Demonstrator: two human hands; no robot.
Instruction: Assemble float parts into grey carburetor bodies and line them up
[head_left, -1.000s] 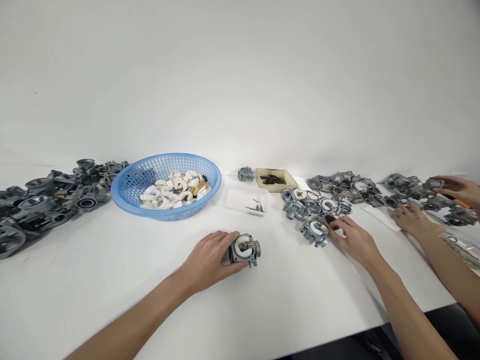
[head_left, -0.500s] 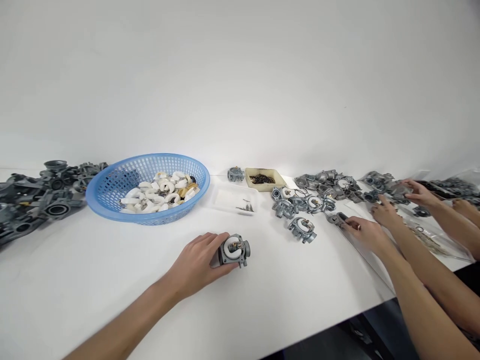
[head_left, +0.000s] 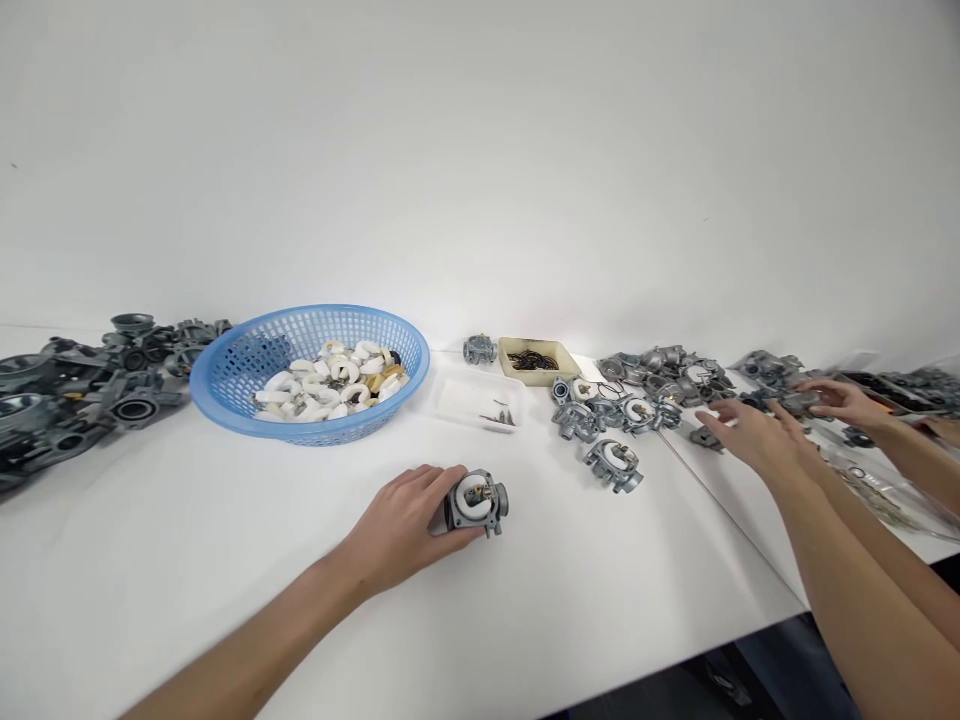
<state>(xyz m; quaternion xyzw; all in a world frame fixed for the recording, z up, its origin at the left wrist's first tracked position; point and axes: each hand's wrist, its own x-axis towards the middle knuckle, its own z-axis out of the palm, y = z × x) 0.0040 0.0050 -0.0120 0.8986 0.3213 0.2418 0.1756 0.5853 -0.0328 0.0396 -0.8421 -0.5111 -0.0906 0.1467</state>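
Note:
At the front centre of the white table, my left hand is wrapped round a grey metal carburetor body, its open side up with a white C-shaped float inside. My right hand reaches far to the right, thumb and fingers apart, nothing visible between them. Just below its fingertips lies a small grey metal part. Between my hands another carburetor with a white float rests on the table, near a group of similar ones.
A blue basket of floats stands left of centre, beside piled metal bodies. Behind are a white tray with small pins and a cream tray of black rings. At right, a co-worker's hands are among metal parts.
The view has swung slightly left. The small grey part lies farther right, and my right hand has moved right and up off it, fingers parted. My left hand keeps its hold.

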